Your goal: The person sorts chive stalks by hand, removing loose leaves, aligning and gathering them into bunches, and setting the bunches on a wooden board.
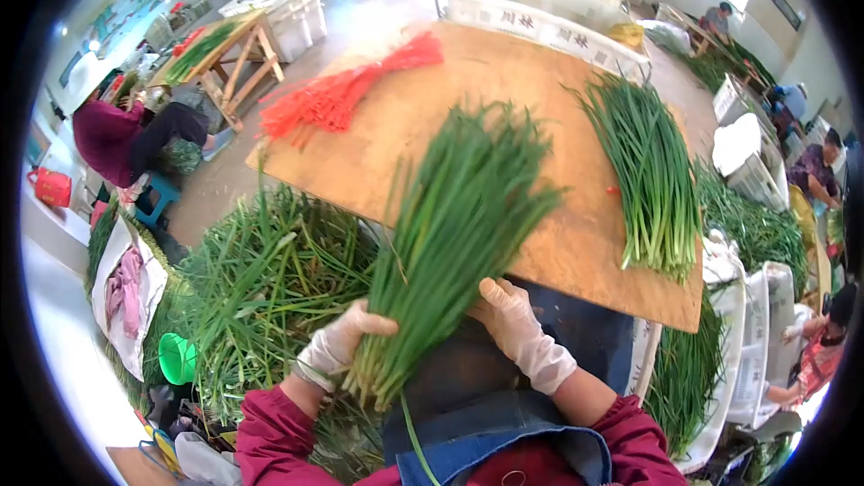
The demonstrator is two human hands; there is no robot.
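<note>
My left hand [342, 342], in a thin whitish glove, is closed round the lower stalks of a large bunch of garlic chives [450, 216]. The bunch slants up and away over the table's front edge, its leaf tips blurred. Beside its right edge is my gloved right hand [526, 333], thumb stretched up and apart; its other fingers are partly hidden at the bunch. One loose leaf [416, 441] hangs down over my apron. A second bunch of garlic chives [643, 180] lies on the right of the wooden table [360, 171].
Red plastic ties [333, 94] lie at the table's back left. Loose chives [270, 279] are heaped to my left, near a green bucket [177, 358]. White crates [540, 22] stand behind the table. A person [121, 130] sits at far left; several others work at right.
</note>
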